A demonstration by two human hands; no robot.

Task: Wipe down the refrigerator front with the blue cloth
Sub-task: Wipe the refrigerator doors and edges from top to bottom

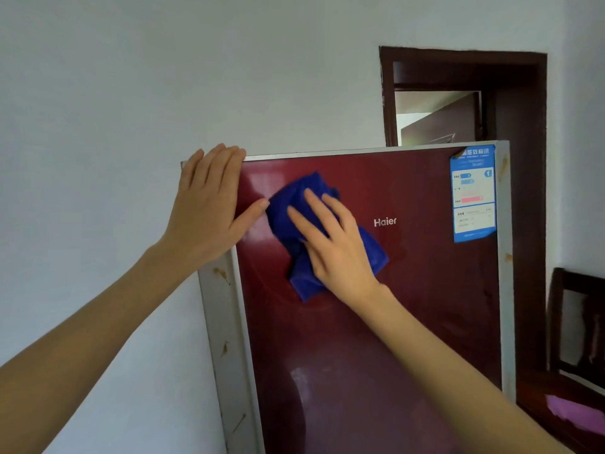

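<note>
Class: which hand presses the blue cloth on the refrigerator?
The right hand, flat on the crumpled blue cloth; the left hand rests bare on the dark-red refrigerator's top-left corner.

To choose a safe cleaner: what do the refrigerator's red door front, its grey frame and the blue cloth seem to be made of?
Red door front: glossy, likely glass or lacquered metal; it mirrors light patches.
Grey frame: matte, probably painted metal or plastic, with brownish rust-like spots.
Blue cloth: soft textile, perhaps microfibre; it bunches in folds.
</note>
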